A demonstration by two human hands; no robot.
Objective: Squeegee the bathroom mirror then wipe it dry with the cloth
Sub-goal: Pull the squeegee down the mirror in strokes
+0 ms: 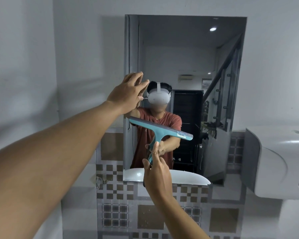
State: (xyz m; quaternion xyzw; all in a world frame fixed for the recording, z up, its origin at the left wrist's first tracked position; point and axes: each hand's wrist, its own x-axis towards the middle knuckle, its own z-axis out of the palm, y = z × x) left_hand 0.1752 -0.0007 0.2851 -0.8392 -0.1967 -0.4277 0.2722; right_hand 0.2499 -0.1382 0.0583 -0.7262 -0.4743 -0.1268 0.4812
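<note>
A tall rectangular mirror (188, 54) hangs on the white wall straight ahead. My left hand (128, 94) lies flat against its left side at mid height, fingers spread and pointing up to the right. My right hand (156, 173) grips the lower end of the handle of a teal squeegee (160, 130). Its blade is tilted, left end higher, and lies on or close to the glass in the mirror's lower half. No cloth shows in this view.
A white wall-mounted dispenser (280, 163) juts out to the right of the mirror. Patterned brown and grey tiles (117, 192) cover the wall beneath and beside the mirror's lower edge. The mirror reflects a white sink rim, a person and a staircase.
</note>
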